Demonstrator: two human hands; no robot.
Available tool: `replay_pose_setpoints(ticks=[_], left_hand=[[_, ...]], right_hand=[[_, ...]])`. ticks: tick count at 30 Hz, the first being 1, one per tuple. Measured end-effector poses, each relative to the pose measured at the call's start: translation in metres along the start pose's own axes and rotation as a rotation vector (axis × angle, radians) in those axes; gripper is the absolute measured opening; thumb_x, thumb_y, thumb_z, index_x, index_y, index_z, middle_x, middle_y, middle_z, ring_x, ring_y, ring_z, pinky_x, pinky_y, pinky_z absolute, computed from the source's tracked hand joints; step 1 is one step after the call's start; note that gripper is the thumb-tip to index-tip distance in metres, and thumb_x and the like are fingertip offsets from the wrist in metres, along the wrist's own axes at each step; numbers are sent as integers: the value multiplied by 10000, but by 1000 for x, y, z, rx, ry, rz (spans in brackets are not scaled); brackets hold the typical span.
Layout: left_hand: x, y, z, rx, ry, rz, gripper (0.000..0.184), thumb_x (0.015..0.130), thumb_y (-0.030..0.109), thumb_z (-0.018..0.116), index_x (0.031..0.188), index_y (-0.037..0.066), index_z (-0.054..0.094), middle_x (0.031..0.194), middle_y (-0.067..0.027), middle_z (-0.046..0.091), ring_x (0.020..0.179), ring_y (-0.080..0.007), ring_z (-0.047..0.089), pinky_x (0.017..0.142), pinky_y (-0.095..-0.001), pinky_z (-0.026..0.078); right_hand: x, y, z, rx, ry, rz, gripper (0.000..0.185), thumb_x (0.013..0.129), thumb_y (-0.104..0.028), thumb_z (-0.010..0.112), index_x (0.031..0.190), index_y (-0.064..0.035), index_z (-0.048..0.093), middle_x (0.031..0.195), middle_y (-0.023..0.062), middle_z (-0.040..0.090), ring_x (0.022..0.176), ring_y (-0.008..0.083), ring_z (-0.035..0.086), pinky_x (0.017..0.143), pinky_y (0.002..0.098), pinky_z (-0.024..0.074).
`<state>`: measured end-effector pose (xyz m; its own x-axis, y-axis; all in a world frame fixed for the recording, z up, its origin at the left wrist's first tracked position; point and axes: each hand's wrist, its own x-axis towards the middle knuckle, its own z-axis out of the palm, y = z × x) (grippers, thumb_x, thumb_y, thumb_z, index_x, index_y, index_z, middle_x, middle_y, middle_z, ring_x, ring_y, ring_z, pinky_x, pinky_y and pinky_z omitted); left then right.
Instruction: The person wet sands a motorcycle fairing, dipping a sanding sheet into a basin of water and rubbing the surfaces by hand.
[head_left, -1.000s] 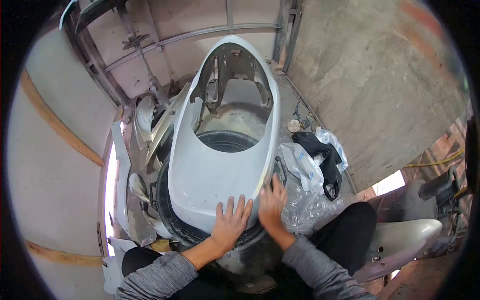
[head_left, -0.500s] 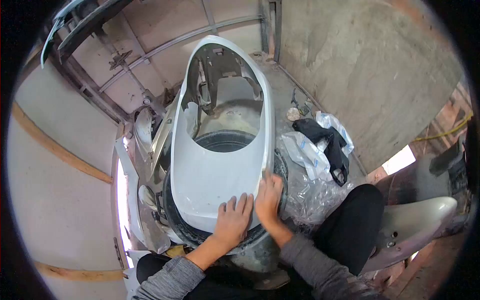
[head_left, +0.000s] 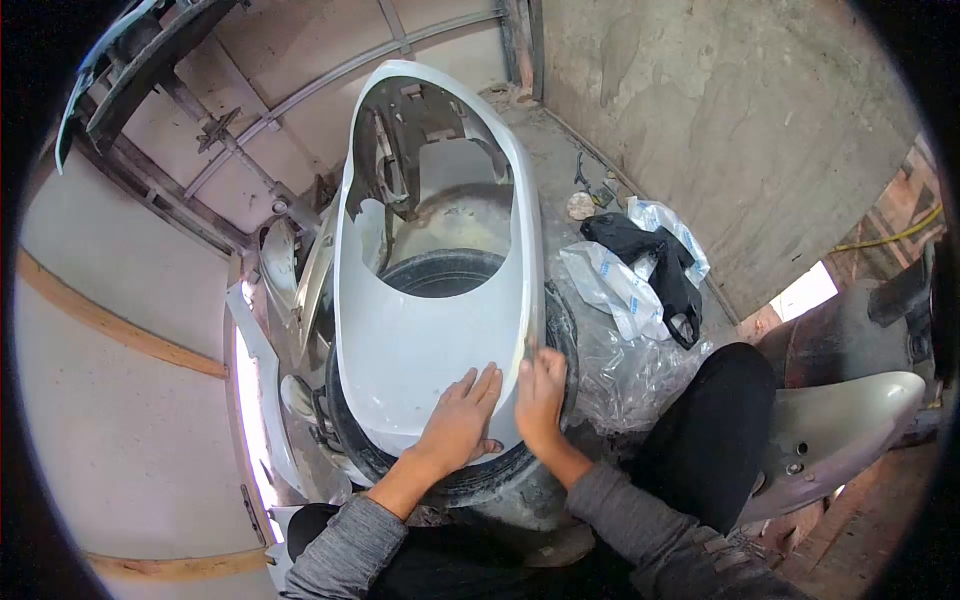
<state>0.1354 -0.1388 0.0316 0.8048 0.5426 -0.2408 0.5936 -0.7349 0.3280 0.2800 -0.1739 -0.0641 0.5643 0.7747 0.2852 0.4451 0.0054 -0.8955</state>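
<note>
Head cam: left hand [head_left: 462, 415] is laid flat on the near end of one pale scooter-type body panel [head_left: 430, 350], thumb stuck out. Right hand [head_left: 541, 395] is bunched, pinching one small grey piece [head_left: 530, 347] against the panel's right edge; can't make out what it is. Panel's sitting on one black tub [head_left: 562, 340]. Compared with a second ago, the left fingers are closer together.

The left sleeve [head_left: 350, 546] and right sleeve [head_left: 640, 522] are heathered grey cloth, creased and ending well short of the bare left hand [head_left: 458, 422] and right hand [head_left: 541, 402]. The trousers [head_left: 705, 440] are plain black, with few visible folds.
</note>
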Motion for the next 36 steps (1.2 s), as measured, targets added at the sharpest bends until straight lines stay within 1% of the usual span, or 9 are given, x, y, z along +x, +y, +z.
replay_pose_setpoints(ticks=[5, 9, 12, 17, 24, 28, 30, 32, 36], left_hand=[[-1, 2, 2, -24, -7, -16, 1150, 654, 257, 895, 1544, -40, 230, 1594, -246, 294, 1423, -481, 339, 1156, -499, 346], [-1, 2, 2, -14, -14, -25, 1149, 663, 275, 891, 1549, -33, 227, 1598, -233, 296, 1426, -470, 341, 1159, -503, 342], [0, 3, 2, 22, -21, -28, 1150, 661, 284, 892, 1550, -27, 231, 1597, -233, 300, 1423, -469, 346, 1154, -501, 348], [-1, 3, 1, 14, -1, -22, 1152, 651, 286, 897, 1544, -29, 241, 1597, -222, 305, 1420, -467, 352, 1152, -498, 354], [0, 4, 1, -5, -4, -44, 1138, 649, 265, 897, 1541, -25, 253, 1596, -217, 311, 1422, -467, 350, 1150, -503, 355], [1, 7, -3, -14, 5, -51, 1128, 652, 260, 895, 1539, -27, 259, 1594, -222, 314, 1424, -467, 347, 1151, -509, 351], [1, 6, 0, -9, 10, -46, 1128, 653, 266, 893, 1539, -28, 259, 1593, -225, 316, 1426, -466, 346, 1151, -515, 349], [1, 6, 2, -14, 6, -52, 1127, 655, 266, 893, 1540, -25, 258, 1594, -223, 315, 1426, -466, 345, 1151, -517, 348], [1, 6, 1, -3, -19, -57, 1123, 662, 270, 890, 1543, -19, 256, 1596, -222, 313, 1424, -468, 347, 1154, -514, 344]], right_hand=[[44, 0, 7, -45, 63, 6, 417, 962, -111, 539, 1347, 41, 592, 1091, 173, 550, 1050, 362, 499, 962, 453, 390], [-4, -7, -6, -139, -26, -10, 424, 964, -139, 546, 1359, 9, 585, 1179, 167, 546, 1085, 352, 496, 961, 461, 387], [19, -1, 2, -232, 14, -45, 440, 966, -158, 557, 1379, -6, 575, 1208, 155, 541, 1101, 350, 489, 971, 458, 382], [9, -2, -1, -189, -24, 108, 451, 972, -226, 557, 1396, -74, 586, 1238, 111, 533, 1163, 333, 461, 982, 506, 352], [43, -5, 5, -202, 35, 68, 438, 964, -221, 564, 1375, -74, 602, 1249, 93, 539, 1160, 321, 457, 980, 496, 347], [-9, -12, -13, -259, -108, 72, 433, 967, -191, 553, 1377, -60, 600, 1243, 116, 536, 1179, 344, 435, 1012, 503, 332], [15, -7, -11, -248, -171, 123, 439, 970, -186, 545, 1387, -60, 594, 1337, 148, 502, 1242, 370, 396, 1068, 515, 289], [36, -6, -7, -282, -22, 22, 452, 971, -196, 538, 1399, -57, 585, 1456, 180, 432, 1308, 391, 351, 1114, 540, 233], [-5, -10, -10, -272, -105, -15, 468, 989, -200, 515, 1425, -32, 548, 1559, 220, 330, 1390, 429, 299, 1128, 577, 216]])
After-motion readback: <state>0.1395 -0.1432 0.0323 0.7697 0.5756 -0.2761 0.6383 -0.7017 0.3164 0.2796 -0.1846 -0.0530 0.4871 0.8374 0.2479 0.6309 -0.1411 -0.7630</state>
